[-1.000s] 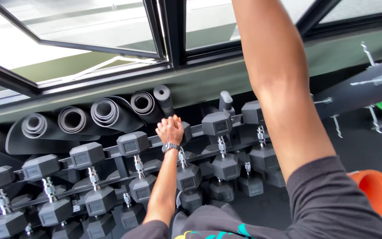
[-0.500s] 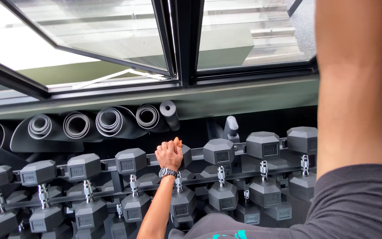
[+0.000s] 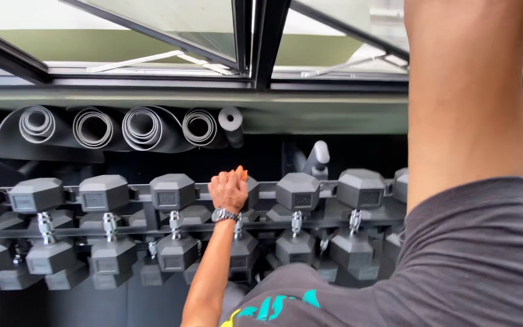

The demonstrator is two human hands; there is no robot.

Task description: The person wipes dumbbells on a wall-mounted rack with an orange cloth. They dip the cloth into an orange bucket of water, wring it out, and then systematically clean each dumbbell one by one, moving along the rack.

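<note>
Orange cloth [image 3: 240, 174]: small, bunched, pressed by the closed left hand [image 3: 227, 191] against a black hex dumbbell [image 3: 244, 192] on the rack [image 3: 310, 209]. Right hand out of frame; grip cannot be told.

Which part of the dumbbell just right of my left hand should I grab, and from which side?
Grip the chrome handle between the dumbbell's two hexagonal heads, coming from the front. It lies front to back on the rack, the bar is likely the only part a hand can close around.
</note>
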